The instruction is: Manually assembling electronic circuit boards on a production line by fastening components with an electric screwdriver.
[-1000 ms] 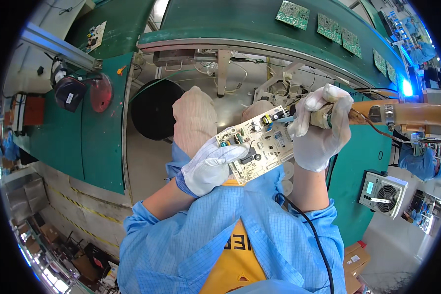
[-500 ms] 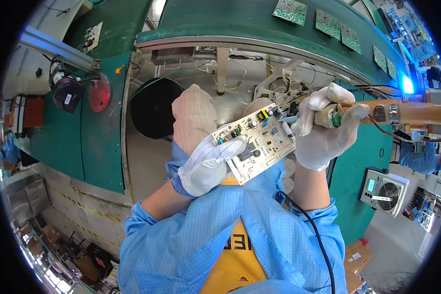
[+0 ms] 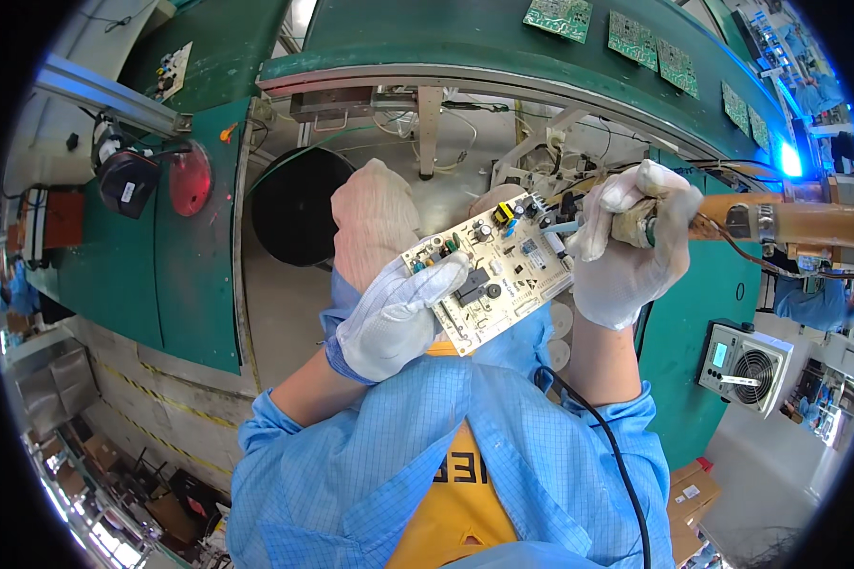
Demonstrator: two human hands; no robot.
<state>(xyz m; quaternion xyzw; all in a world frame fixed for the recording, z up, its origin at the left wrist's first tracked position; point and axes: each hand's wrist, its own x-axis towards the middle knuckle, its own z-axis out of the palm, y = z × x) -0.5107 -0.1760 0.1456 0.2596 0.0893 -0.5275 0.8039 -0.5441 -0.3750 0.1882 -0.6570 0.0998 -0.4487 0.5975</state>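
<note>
Head view: the circuit board [image 3: 489, 270] has tilted up and swung toward the right hand [image 3: 626, 251] over the last second, so the tool tip now meets its upper right edge. Gloved left hand [image 3: 399, 318] grips the board's lower left corner; the right is closed around a soldering tool [image 3: 640, 228]. A black cable [image 3: 607, 446] trails over the blue sleeve. More boards [image 3: 636, 38] ride the green conveyor [image 3: 503, 52] beyond; a small fan unit [image 3: 745, 365] sits right.

Circuit board [image 3: 491, 273] raised slightly and tilted further toward right hand [image 3: 629, 248]; left hand [image 3: 397, 318] thumb shifted onto board face.
</note>
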